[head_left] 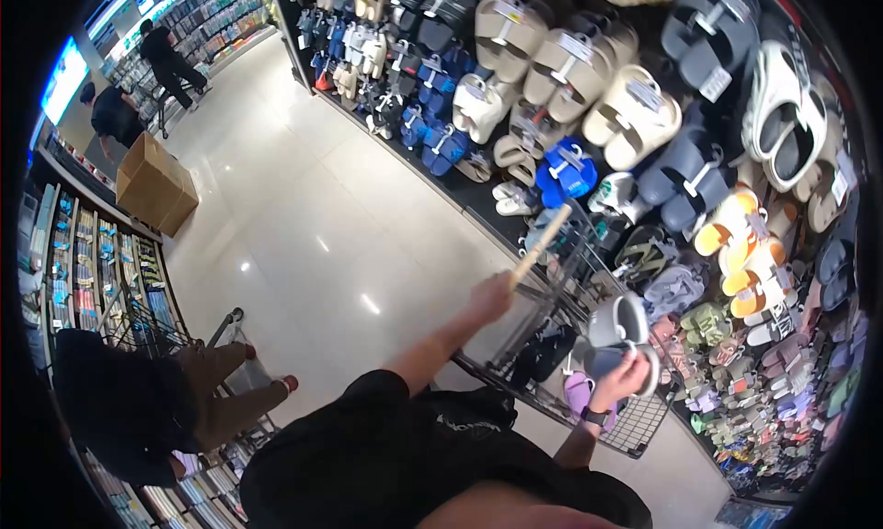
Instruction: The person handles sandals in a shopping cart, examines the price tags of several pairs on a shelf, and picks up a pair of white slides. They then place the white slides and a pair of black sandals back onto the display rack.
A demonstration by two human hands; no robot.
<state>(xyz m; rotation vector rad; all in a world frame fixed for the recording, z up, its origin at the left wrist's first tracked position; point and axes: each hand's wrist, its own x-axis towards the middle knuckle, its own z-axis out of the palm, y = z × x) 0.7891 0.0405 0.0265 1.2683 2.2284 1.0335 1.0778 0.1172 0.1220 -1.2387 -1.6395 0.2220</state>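
Note:
My left hand [492, 296] is closed around a pale wooden stick [541, 244], which slants up toward the slipper display. On the right, my right hand [624, 380], with a dark watch on its wrist, grips a pair of grey slippers [618, 322] over a wire cart [635, 430]. Black footwear [544, 352] and a purple slipper [579, 391] show in or behind the cart, close to the grey pair. The far end of the stick reaches in front of the lower hanging slippers.
Rows of hanging slippers [635, 115] fill the wall at right. A person in dark clothes [120, 409] stands at left beside shelves [83, 262]. Farther back are a cardboard box [158, 184], two more people and a shiny tiled floor [303, 216].

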